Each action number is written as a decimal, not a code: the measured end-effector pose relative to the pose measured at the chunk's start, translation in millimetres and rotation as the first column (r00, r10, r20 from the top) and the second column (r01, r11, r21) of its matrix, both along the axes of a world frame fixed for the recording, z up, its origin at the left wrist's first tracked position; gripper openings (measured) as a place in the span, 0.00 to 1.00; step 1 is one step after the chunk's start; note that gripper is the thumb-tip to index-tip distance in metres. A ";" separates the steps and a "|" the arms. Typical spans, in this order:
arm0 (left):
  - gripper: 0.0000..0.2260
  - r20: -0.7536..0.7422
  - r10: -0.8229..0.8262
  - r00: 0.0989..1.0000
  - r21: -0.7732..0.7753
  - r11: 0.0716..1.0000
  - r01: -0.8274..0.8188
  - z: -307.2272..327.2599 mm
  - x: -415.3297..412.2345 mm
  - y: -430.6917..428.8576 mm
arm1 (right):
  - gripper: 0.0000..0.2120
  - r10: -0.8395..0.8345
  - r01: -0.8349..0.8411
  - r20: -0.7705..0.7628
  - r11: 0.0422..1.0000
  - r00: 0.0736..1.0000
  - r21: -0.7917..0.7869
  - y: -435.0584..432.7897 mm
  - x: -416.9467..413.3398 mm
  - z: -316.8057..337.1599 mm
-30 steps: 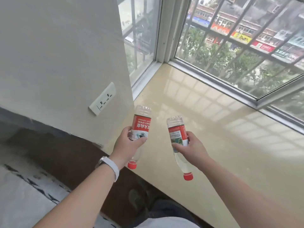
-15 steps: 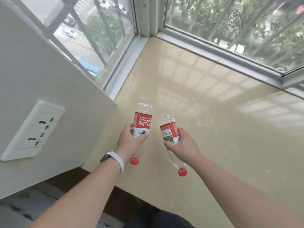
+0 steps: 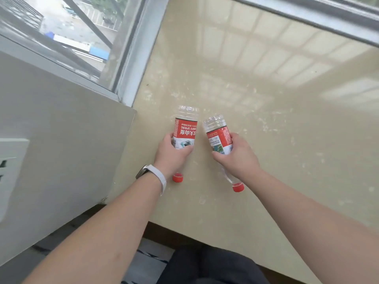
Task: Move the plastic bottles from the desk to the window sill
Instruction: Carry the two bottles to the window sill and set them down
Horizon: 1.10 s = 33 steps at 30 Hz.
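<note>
I hold two clear plastic bottles with red labels and red caps above the beige window sill (image 3: pixel 256 89). My left hand (image 3: pixel 171 155) grips the left bottle (image 3: pixel 185 128) round its middle, base pointing away and cap toward me. My right hand (image 3: pixel 239 157) grips the right bottle (image 3: pixel 217 132) the same way, tilted a little to the left. Both bottles hang over the sill's near left part, close to the wall corner. Whether they touch the sill cannot be told.
A grey wall (image 3: pixel 65 144) with a white socket (image 3: pixel 10 173) stands at the left. Window frames (image 3: pixel 135 50) and glass close the sill at the left and the back. The sill's front edge (image 3: pixel 205 236) runs above my dark trousers.
My head has moved forward and tipped down, so the sill fills the view. Both hands with their bottles have moved out over the sill and closer to its surface.
</note>
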State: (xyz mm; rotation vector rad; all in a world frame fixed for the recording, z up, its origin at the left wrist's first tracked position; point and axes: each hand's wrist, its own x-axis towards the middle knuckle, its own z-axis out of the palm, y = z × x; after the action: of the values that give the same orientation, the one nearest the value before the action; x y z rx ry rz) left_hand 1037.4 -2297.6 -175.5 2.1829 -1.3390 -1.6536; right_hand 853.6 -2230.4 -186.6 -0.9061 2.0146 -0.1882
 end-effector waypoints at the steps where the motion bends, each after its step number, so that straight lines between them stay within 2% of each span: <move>1: 0.20 0.006 -0.009 1.000 0.003 1.000 0.009 -2.0 -0.8 -1.7 | 0.25 0.003 -0.003 -0.011 1.000 1.000 0.003 -0.6 0.2 -1.6; 6: 0.20 0.011 -0.054 0.999 0.010 0.999 0.053 -0.5 0.4 -6.2 | 0.27 0.036 -0.035 -0.054 0.999 0.998 0.023 -1.6 3.0 -3.5; 12: 0.34 0.037 -0.156 0.987 0.017 0.988 0.155 31.7 8.7 -9.8 | 0.27 0.080 -0.077 -0.082 0.996 0.993 0.039 -0.8 2.4 22.4; 19: 0.31 0.106 -0.327 0.939 -0.112 0.935 0.338 94.7 28.8 -8.2 | 0.23 0.186 -0.193 -0.203 0.981 0.961 -0.014 12.0 -1.4 83.5; 23: 0.28 0.160 -0.503 0.849 -0.233 0.817 0.528 138.5 39.9 4.5 | 0.24 0.243 -0.262 -0.260 0.964 0.935 -0.041 22.3 -0.4 126.6; 27: 0.25 0.250 -0.629 0.736 -0.408 0.621 0.669 178.9 49.4 19.2 | 0.26 0.265 -0.302 -0.357 0.952 0.896 -0.051 37.2 6.4 169.9; 33: 0.24 0.383 -0.700 0.602 -0.544 0.356 0.760 227.5 60.7 42.5 | 0.27 0.237 -0.311 -0.507 0.948 0.829 -0.066 78.1 28.5 235.2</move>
State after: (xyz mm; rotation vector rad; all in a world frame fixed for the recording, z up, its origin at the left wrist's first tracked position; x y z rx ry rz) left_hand 1098.0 -2255.1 52.1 1.2316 -2.6843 -0.8651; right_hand 882.1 -2152.3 48.6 -1.4450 2.3201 0.0713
